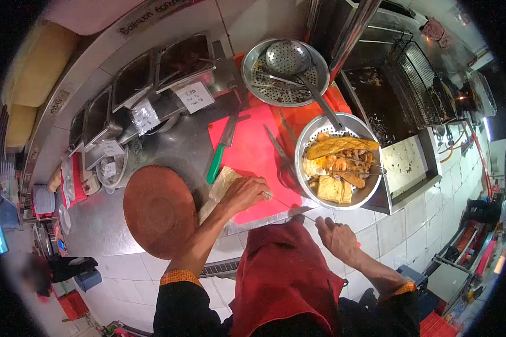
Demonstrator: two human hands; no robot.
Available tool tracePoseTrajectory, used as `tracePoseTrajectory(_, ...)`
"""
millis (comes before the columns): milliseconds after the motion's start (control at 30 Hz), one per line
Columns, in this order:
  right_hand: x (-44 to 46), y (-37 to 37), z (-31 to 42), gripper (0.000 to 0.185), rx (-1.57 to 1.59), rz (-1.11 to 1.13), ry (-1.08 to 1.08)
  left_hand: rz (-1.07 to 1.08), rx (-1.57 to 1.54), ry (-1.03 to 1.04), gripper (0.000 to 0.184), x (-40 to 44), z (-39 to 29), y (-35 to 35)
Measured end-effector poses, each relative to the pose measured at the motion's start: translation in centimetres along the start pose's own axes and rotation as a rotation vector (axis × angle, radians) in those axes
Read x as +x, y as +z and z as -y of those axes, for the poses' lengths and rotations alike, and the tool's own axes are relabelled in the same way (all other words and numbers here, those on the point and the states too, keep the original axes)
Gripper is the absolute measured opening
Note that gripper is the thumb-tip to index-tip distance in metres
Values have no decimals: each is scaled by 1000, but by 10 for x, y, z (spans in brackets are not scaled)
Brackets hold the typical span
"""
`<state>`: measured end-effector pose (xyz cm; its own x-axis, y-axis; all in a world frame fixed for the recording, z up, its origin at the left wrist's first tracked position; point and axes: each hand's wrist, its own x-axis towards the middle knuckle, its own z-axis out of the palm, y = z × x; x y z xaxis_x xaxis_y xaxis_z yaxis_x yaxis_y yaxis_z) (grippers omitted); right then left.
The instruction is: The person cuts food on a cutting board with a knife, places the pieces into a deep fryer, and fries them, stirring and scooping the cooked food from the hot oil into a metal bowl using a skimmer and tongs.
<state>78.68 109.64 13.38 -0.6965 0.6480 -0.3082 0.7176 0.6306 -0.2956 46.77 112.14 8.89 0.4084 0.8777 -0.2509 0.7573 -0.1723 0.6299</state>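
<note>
My left hand (244, 194) is closed over a crumpled beige cloth (222, 185) at the near left edge of the pink cutting board (253, 140). In my right hand (338, 240), held low over the floor in front of the counter, is a thin knife (289, 206); a bit of red handle shows behind the fist. Its blade points left, and the tip end reaches my left fingers, which hide how they touch it. A green-handled knife (216, 160) lies on the board, just beyond my left hand.
A perforated steel bowl (302, 180) of fried food stands right of the board. Behind it sits another colander (250, 84) with a skimmer (289, 56). A round brown board (160, 210) lies left. The fryer (388, 112) with a wire basket (416, 78) is at right; labelled steel containers (185, 62) line the back.
</note>
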Motion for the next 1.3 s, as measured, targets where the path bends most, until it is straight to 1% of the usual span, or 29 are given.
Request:
tracePoseTrajectory(100, 1, 4, -2, 14, -30, -12, -5, 8, 17, 4, 24, 0, 0, 0)
tracePoseTrajectory(200, 5, -1, 2, 18, -106, 52, 3, 28, 48, 22, 24, 1, 3, 3)
tracePoseTrajectory(300, 9, -4, 8, 26, -131, 7, -22, 27, 58, 32, 24, 0, 0, 4)
tracePoseTrajectory(333, 8, -1, 6, 31, -249, -52, -89, 35, 66, 24, 24, 1, 0, 3)
tracePoseTrajectory(433, 19, 13, 7, 30, -103, 92, 2, 12, 85, 25, 25, 0, 4, 8)
tracePoseTrajectory(533, 24, 57, -5, 20, -87, 60, 19, 12, 72, 8, 26, -2, -3, 3)
tracePoseTrajectory(567, 19, 54, -8, 20, -71, 31, 10, 11, 66, -6, 27, -2, -7, -1)
tracePoseTrajectory(633, 4, 50, -13, 19, -42, -35, -5, -99, 71, -51, 29, -10, -9, 12)
tracePoseTrajectory(667, -5, 50, -21, 19, -20, -10, 2, -160, 73, -70, 29, -13, -9, 22)
tracePoseTrajectory(733, -28, 54, -33, 20, 33, 58, 22, -417, 64, -173, 33, -18, -17, 55)
tracePoseTrajectory(767, -34, 55, -30, 21, 84, 44, 59, -547, 55, -227, 35, -19, -25, 65)
tracePoseTrajectory(833, -38, 49, -23, 24, 190, 22, 123, -654, 56, -224, 30, -19, -33, 71)
tracePoseTrajectory(867, -33, 42, -16, 29, 248, 92, 157, -692, 27, -237, 29, -21, -38, 73)
tracePoseTrajectory(1000, -21, 42, -1, 35, 281, 99, 113, -812, -35, -299, 29, -23, -43, 84)
tracePoseTrajectory(1100, -14, 40, 3, 37, 296, 136, 104, -813, -63, -327, 26, -20, -44, 87)
tracePoseTrajectory(1200, -9, 24, 12, 36, 199, 191, 155, -771, -95, -382, 25, -18, -47, 87)
tracePoseTrajectory(1300, -8, 23, 14, 35, 151, 174, 125, -791, -24, -332, 26, -17, -43, 91)
